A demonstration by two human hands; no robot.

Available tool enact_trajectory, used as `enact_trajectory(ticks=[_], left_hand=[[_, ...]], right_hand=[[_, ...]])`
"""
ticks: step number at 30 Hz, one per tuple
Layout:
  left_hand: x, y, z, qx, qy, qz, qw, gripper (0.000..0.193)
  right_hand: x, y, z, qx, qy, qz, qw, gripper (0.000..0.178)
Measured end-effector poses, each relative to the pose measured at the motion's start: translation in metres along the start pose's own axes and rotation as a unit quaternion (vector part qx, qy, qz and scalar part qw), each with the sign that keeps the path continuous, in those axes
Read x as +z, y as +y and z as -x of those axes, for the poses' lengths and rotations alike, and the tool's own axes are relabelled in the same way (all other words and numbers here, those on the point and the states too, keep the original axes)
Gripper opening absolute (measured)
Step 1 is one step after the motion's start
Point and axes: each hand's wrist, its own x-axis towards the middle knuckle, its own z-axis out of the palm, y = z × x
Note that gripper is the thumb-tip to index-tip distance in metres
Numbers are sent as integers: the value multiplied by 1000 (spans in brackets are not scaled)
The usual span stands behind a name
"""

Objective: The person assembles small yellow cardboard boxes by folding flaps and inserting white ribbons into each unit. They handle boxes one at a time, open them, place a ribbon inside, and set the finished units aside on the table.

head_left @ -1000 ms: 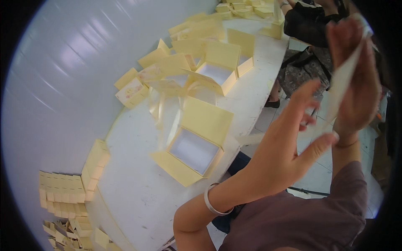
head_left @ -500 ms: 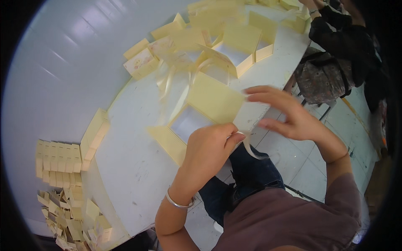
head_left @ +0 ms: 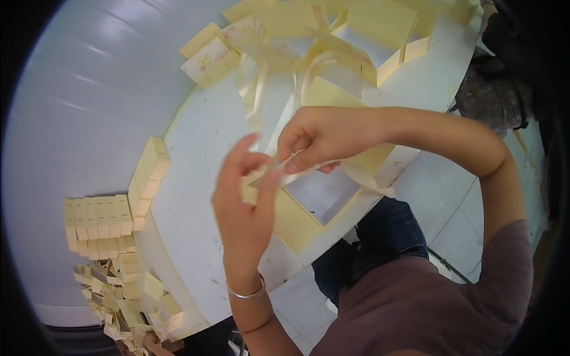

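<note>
Right hand (head_left: 326, 132) pinching cream ribbon (head_left: 367, 180) above open pale-yellow box (head_left: 294, 221) sitting on white table (head_left: 193, 237); left hand (head_left: 242, 204), blurred, hovering with fingers spread beside the ribbon

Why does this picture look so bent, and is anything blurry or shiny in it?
In the head view, the wide fisheye lens makes the edges of the table look bowed and leaves the corners black; the left fingers look smeared, while the silver bracelet looks sharper; pale glare streaks the whitish surface at upper left.
</note>
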Motion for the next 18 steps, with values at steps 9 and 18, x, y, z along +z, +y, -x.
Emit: enact_trajectory(ticks=[9,18], left_hand=[[-4,-50,55,-330,2,258,908,72],[-1,-59,61,-409,-26,365,836,64]], right_hand=[[16,48,-48,-60,24,457,887,10],[22,60,-66,-95,2,489,867,7]])
